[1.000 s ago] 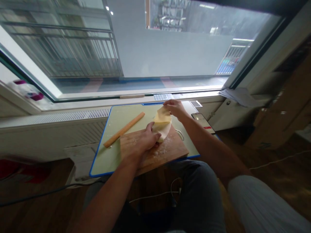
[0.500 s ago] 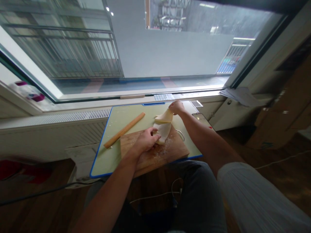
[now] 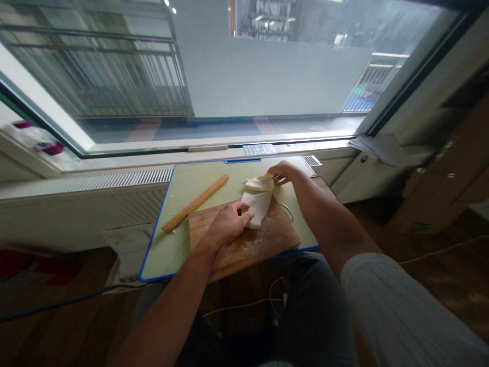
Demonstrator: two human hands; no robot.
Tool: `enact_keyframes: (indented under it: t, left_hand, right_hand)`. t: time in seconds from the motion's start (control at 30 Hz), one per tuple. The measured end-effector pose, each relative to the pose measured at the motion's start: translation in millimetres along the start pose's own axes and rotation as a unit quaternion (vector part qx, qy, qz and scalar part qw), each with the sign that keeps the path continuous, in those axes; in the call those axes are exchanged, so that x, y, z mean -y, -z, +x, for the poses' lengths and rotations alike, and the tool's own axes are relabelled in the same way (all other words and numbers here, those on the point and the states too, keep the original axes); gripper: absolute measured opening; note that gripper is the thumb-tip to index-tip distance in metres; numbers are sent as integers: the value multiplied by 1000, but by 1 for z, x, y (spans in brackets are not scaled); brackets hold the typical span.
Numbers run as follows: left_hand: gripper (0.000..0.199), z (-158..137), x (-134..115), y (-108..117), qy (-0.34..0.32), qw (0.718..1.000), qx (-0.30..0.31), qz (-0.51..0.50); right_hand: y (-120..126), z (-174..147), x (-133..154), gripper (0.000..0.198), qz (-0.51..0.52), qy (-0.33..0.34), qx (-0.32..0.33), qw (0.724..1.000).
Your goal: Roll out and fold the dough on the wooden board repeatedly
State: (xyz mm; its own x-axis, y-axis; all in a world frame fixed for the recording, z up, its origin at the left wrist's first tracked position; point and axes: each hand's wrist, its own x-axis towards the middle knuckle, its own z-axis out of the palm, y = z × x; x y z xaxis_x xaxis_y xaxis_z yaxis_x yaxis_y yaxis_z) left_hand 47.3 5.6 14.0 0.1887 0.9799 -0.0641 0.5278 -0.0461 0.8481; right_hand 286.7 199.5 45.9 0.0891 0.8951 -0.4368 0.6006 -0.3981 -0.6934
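Observation:
A pale sheet of dough (image 3: 256, 206) lies over the far part of a floured wooden cutting board (image 3: 244, 255), its far end folded into a flap (image 3: 259, 183). My left hand (image 3: 229, 221) rests on the board, thumb and forefinger closed on the dough's near left edge. At the far right corner of the flap, my right hand (image 3: 283, 173) pinches the dough, with its other fingers a little apart. Left of the board, a wooden rolling pin (image 3: 195, 204) lies slantwise on a larger pale green board (image 3: 156, 255) with a blue rim.
The green board stands against a radiator (image 3: 114, 178) below a wide window. A metal handle (image 3: 286, 211) sticks out beside the wooden board. Papers (image 3: 378, 149) lie on the right of the sill, and a bottle with purple parts (image 3: 36, 140) stands at the left.
My right hand has lowered and shifted slightly right, its fingers now more visible. The raised dough flap has come down flatter. My left hand stays at the near edge.

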Motion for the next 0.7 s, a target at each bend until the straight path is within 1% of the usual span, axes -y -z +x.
enact_keyframes:
  t: [0.07, 0.13, 0.2, 0.27, 0.3, 0.37, 0.47, 0.53, 0.6, 0.7]
  left_hand:
    - [33, 0, 1, 0, -1, 1000, -4, 0]
    - [33, 0, 1, -1, 2, 1000, -6, 2]
    - [34, 0, 1, -1, 7, 1000, -7, 9]
    - [35, 0, 1, -1, 6, 1000, -9, 13]
    - [34, 0, 1, -1, 4, 1000, -11, 14]
    - [33, 0, 2, -1, -2, 1000, -14, 17]
    - [35, 1, 2, -2, -3, 999, -16, 30]
    - [35, 0, 1, -1, -1, 999, -18, 41]
    - [35, -1, 1, -1, 1, 999, -19, 47]
    - [36, -2, -1, 0, 5, 999, -15, 47]
  right_hand:
    - [0, -2, 0, 12, -6, 42, -23, 999]
    - [-1, -3, -2, 12, -8, 119, -51, 992]
    - [-3, -3, -6, 12, -30, 198, -101, 974]
    - [-5, -1, -9, 9, -79, 237, -161, 955]
    - [-7, 0, -10, 7, -103, 239, -184, 948]
    - [-8, 4, -10, 8, -120, 227, -203, 945]
    - [-10, 10, -7, 20, -65, 216, -206, 952]
    - [-10, 14, -5, 30, -35, 187, -187, 964]
    - [-11, 19, -4, 34, -39, 145, -158, 976]
    - [-12, 27, 0, 28, -68, 98, -126, 985]
